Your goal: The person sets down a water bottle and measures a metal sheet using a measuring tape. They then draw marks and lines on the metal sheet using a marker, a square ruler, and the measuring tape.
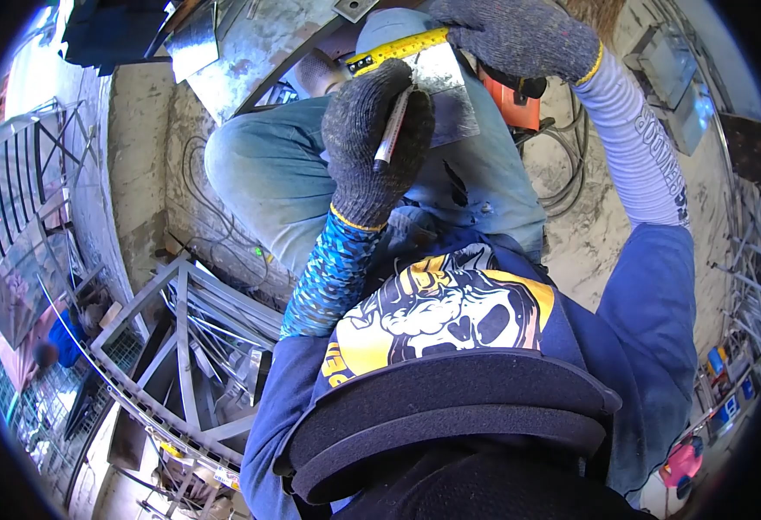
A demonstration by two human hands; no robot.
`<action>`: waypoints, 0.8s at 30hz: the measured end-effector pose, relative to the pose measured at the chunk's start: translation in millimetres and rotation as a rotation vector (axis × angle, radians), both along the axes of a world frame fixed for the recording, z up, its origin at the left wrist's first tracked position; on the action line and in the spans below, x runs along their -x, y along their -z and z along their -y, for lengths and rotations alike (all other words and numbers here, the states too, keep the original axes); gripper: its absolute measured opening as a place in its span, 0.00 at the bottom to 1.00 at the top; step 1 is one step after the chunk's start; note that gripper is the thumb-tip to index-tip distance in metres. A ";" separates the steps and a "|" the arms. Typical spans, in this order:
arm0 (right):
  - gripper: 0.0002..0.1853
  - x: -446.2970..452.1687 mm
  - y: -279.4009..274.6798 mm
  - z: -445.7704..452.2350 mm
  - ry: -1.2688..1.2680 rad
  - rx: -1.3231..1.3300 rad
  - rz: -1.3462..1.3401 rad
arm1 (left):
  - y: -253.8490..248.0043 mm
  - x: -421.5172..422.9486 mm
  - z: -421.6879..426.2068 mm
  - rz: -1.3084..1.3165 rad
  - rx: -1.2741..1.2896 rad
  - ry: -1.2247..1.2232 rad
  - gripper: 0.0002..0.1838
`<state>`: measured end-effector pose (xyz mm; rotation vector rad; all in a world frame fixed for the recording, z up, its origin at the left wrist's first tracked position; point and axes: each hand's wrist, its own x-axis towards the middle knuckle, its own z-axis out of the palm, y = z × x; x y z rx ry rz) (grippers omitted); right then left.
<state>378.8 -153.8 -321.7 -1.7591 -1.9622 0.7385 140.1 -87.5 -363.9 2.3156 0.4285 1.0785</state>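
Observation:
My left hand [376, 143], in a dark grey knitted glove, is closed around a pale marker pen [392, 130] with dark ends. Its fingers rest by a shiny metal piece [456, 113] lying over my lap. A yellow tape measure blade [398, 52] stretches across the far part of that metal. My right hand [519, 39], gloved the same way, is closed on the blade's right end; its fingertips are partly hidden, and I cannot make out the tape's case.
A metal sheet [250, 65] lies ahead on the left. An orange tool [515, 104] and black cables [571, 165] are on the floor at right. A welded metal frame [185, 347] with loose metal strips stands at left. Metal bars [744, 295] line the right side.

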 end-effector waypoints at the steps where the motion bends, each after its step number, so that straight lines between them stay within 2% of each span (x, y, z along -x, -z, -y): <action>1: 0.08 0.2 -0.6 0.1 0.004 0.004 0.001 | 0.2 -0.1 -0.2 0.000 0.000 -0.001 0.17; 24: 0.09 0.5 -0.6 -1.2 0.009 0.053 -0.011 | -2.2 1.6 2.7 -0.046 0.047 -0.004 0.18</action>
